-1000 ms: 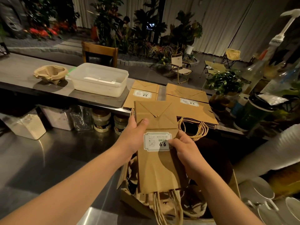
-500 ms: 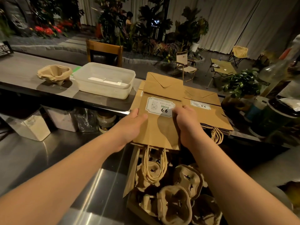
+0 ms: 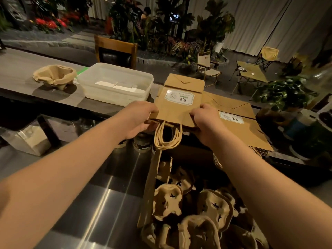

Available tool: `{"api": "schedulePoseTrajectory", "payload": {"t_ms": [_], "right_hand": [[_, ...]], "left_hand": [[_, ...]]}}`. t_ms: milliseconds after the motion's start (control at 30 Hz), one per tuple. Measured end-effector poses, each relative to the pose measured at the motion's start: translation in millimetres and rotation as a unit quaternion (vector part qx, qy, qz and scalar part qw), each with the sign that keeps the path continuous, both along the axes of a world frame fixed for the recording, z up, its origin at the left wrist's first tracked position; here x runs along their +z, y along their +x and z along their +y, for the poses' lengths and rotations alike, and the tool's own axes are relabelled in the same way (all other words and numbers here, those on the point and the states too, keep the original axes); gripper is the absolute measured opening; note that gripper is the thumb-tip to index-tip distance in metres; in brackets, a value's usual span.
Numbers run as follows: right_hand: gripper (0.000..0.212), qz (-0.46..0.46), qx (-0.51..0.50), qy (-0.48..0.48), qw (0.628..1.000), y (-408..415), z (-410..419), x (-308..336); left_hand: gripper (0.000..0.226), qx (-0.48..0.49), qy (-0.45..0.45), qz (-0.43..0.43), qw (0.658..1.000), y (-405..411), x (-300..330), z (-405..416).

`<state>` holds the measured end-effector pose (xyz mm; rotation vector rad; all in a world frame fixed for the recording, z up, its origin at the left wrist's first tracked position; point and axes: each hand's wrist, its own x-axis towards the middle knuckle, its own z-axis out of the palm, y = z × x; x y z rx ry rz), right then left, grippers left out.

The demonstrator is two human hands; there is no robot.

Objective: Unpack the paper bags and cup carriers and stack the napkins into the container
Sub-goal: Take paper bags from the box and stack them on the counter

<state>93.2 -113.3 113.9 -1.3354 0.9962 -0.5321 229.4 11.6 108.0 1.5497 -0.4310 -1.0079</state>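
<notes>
A flat folded brown paper bag (image 3: 177,106) with a white label and dangling rope handles lies over the left pile on the raised counter. My left hand (image 3: 139,119) grips its left edge and my right hand (image 3: 206,121) grips its right edge. A second pile of flat bags (image 3: 239,121) lies to the right. The clear plastic container (image 3: 115,81) with white napkins (image 3: 116,86) inside stands to the left. Pulp cup carriers (image 3: 212,207) fill an open cardboard box (image 3: 149,186) below my arms. One carrier (image 3: 54,75) sits on the counter at far left.
A steel worktop (image 3: 93,191) runs below the raised counter (image 3: 19,72). Jars and plastic tubs stand under the counter's edge. A potted plant (image 3: 282,92) and cups (image 3: 305,126) crowd the right. A wooden chair (image 3: 115,51) stands behind the container.
Both hands carried the paper bag up from the box and forward onto the left pile on the counter. My grip slid toward the bag's handle end.
</notes>
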Motion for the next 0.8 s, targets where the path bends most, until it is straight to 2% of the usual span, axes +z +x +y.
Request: {"api": "schedulePoseTrajectory", "payload": {"t_ms": [133, 233, 333, 433, 600, 700, 800], "right_hand": [[0.02, 0.013, 0.01, -0.022, 1.0, 17.8, -15.9, 5.6], [0.017, 0.098, 0.008, -0.092, 0.991, 32.9, -27.1, -2.0], [0.017, 0.192, 0.012, -0.167, 0.967, 45.2, -33.0, -11.0], [0.015, 0.241, 0.022, -0.204, 0.949, 47.5, -29.9, -12.2], [0.018, 0.294, 0.057, -0.261, 0.918, 47.4, -33.9, -15.9], [0.005, 0.342, 0.086, -0.288, 0.89, 46.3, -31.9, -14.8], [0.019, 0.353, 0.098, -0.308, 0.878, 43.0, -29.1, -16.9]], "left_hand": [[0.014, 0.007, 0.037, -0.11, 0.993, 19.9, -4.6, -10.5], [0.028, -0.004, 0.07, -0.198, 0.978, 29.0, -14.9, -15.8], [0.035, -0.008, 0.094, -0.277, 0.956, 30.1, -23.1, -20.4], [0.035, -0.007, 0.102, -0.311, 0.945, 31.5, -28.9, -25.6], [0.021, -0.05, 0.153, -0.369, 0.915, 34.5, -34.0, -35.4], [0.017, -0.054, 0.179, -0.372, 0.909, 36.6, -33.0, -40.1], [0.021, -0.061, 0.196, -0.4, 0.893, 34.9, -31.2, -39.1]]}}
